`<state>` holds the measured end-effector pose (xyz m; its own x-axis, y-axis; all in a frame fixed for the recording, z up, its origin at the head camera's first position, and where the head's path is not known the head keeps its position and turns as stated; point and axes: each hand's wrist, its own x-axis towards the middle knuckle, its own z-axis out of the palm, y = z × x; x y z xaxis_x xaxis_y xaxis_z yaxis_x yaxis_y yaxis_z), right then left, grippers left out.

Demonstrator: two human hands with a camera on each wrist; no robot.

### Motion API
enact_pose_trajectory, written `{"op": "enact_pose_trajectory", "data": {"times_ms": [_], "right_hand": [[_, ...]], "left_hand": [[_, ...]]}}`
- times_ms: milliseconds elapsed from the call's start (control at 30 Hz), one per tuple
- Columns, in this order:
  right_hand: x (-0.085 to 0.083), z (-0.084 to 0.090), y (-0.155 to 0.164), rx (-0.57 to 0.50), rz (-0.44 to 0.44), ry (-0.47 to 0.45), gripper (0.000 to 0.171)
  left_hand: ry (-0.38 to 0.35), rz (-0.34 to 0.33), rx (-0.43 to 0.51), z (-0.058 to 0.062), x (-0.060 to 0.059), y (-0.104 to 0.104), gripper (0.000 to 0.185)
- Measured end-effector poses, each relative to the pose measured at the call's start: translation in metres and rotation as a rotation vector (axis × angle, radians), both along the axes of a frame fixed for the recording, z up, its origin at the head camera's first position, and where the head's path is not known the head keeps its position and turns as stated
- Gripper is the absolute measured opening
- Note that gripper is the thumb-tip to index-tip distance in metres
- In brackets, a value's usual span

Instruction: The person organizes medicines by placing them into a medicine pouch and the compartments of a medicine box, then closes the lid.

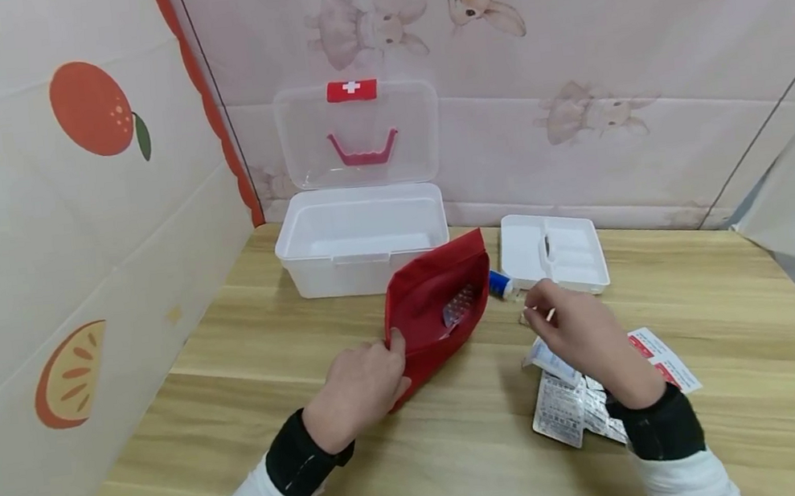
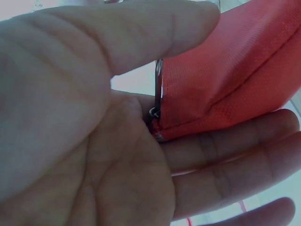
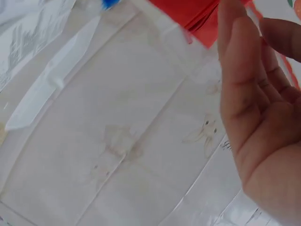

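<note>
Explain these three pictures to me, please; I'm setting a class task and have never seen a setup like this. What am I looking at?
There is no robot here: a person works with two bare hands. The widest picture comes from a camera worn on the head, looking forward and down. The other two come from a camera on each wrist, showing that hand up close.

On the wooden table are a white box with its clear lid raised, a white tray, a small blue-and-white item, silver packs and a red-and-white card.

The left hand holds an open red pouch by its edge; a blister pack shows inside. The right hand is beside the pouch, with nothing visible in it.
</note>
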<state>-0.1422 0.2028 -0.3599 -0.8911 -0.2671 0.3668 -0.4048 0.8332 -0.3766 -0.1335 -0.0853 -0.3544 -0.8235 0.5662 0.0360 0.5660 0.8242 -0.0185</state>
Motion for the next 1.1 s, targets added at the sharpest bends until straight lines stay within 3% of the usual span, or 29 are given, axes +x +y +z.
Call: {"op": "enact_pose_trajectory", "data": {"times_ms": [433, 1100], "right_hand": [[0.005, -0.012, 0.026, 0.134, -0.029, -0.317, 0.018], [0.006, -0.026, 0.034, 0.239, -0.038, -0.436, 0.054]], "left_hand": [[-0.066, 0.025, -0.002, -0.002, 0.000, 0.000, 0.061], [-0.067, 0.023, 0.003, 0.001, -0.003, 0.001, 0.061]]}}
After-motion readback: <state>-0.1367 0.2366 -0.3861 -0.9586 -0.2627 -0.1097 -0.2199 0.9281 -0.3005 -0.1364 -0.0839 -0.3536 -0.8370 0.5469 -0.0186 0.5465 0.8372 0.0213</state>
